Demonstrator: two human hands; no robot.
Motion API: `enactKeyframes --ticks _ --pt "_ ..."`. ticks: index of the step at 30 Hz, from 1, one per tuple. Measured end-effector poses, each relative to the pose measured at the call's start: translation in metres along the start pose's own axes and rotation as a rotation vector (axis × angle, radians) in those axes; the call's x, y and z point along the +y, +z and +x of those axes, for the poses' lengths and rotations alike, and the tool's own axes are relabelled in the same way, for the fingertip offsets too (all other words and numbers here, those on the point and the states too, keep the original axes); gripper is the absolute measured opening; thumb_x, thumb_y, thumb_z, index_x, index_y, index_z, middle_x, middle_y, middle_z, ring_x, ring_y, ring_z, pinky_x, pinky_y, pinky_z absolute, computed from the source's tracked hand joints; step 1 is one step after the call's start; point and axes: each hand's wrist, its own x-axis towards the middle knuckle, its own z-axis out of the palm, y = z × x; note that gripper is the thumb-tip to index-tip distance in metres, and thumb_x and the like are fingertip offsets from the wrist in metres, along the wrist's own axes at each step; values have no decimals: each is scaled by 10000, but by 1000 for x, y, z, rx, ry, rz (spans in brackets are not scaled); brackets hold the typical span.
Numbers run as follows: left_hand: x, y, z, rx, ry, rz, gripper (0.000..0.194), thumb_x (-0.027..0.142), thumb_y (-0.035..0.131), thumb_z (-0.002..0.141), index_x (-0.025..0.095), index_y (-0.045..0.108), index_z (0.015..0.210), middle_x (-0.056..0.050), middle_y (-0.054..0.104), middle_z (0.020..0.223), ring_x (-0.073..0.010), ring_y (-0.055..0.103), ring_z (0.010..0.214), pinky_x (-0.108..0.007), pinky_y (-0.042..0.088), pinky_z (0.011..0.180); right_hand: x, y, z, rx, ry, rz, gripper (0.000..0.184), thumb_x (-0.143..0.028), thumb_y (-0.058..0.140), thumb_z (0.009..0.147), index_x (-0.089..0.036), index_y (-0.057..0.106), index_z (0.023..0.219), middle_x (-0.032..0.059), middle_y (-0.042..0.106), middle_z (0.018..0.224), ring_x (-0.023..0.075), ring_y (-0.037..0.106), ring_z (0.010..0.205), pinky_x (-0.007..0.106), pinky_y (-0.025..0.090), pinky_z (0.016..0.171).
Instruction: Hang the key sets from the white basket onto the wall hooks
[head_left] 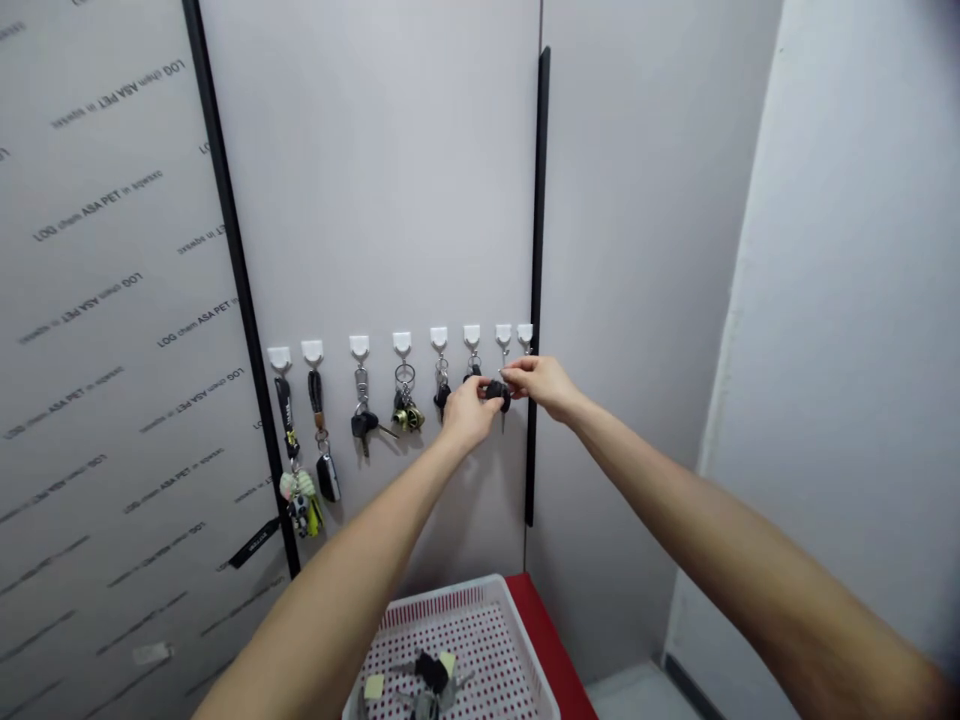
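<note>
A row of white wall hooks [402, 343] runs across a grey cabinet door, most with key sets hanging from them. My left hand [469, 410] is closed on a black key fob [497, 391] below the hook second from the right [503, 333]. My right hand [541, 383] pinches the ring or top of the same key set, just under the rightmost hooks. Both arms reach up from below. The fingers hide how the ring meets the hook.
Key sets hang at left: a black strap with a green charm [298, 490], a car fob [328, 476], a black key [364, 423], a brass charm [407, 416]. A white perforated basket [517, 620] holding more keys sits on a red surface [551, 640] below. A black handle strip [537, 290] runs vertically.
</note>
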Motion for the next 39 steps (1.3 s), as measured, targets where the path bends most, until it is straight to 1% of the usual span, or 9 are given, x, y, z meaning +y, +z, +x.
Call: enactKeyframes --ticks 7,12,15,19,21,26,28,32,39 --pt "21 1 15 -42 8 24 364 159 450 615 157 445 980 -61 530 940 -143 478 832 -252 360 723 -1 -7 35 172 1 23 12 -110 490 588 -114 495 579 -19 478 452 53 458 402 177 407 390" --pt "18 2 12 -58 16 49 391 168 451 608 141 432 997 -73 520 959 -144 479 827 -257 357 733 4 -4 44 250 31 -128 63 -109 484 571 -109 536 607 -2 491 446 82 485 421 210 422 422" --pt "-2 0 -12 -125 35 28 360 174 446 610 143 451 969 -58 521 951 -117 495 767 -231 373 704 13 -6 40 271 -1 -229 161 -118 459 578 -107 558 704 19 537 519 92 506 464 233 428 479" --pt "-60 -9 -74 -365 -21 45 330 183 448 608 143 473 935 -48 529 930 -100 497 746 -205 377 682 51 1 3 380 -171 -384 275 -144 436 585 -133 535 841 39 567 748 91 507 587 243 409 587" --pt "-97 -16 -111 -519 -82 125 323 191 456 600 140 486 917 -49 544 894 -112 495 753 -210 374 678 80 16 -34 244 -179 -452 280 -153 429 594 -135 534 853 42 562 794 86 495 600 233 396 605" --pt "-161 -26 -186 -795 -199 358 329 188 479 563 175 503 891 -27 555 872 -138 487 784 -214 357 677 146 78 -146 -695 -8 -476 203 -150 448 597 -144 580 750 20 586 687 90 502 604 197 376 594" --pt "-168 -23 -201 -815 -188 432 333 204 488 558 196 502 891 -24 545 905 -148 476 819 -221 343 698 161 101 -176 -879 -29 -495 211 -170 468 591 -157 577 772 16 584 701 97 502 614 192 367 580" --pt "-166 -9 -214 -781 -77 574 272 228 478 576 201 515 844 -44 551 873 -178 469 837 -276 312 739 167 125 -193 -888 -146 -723 279 -189 495 574 -190 554 847 39 559 786 139 491 704 215 339 601" --pt "-170 6 -217 -736 -119 550 202 182 442 585 192 516 773 -42 550 813 -175 483 787 -277 340 693 171 118 -193 -926 -215 -752 164 -169 443 612 -188 566 720 28 521 723 114 465 643 202 319 571"
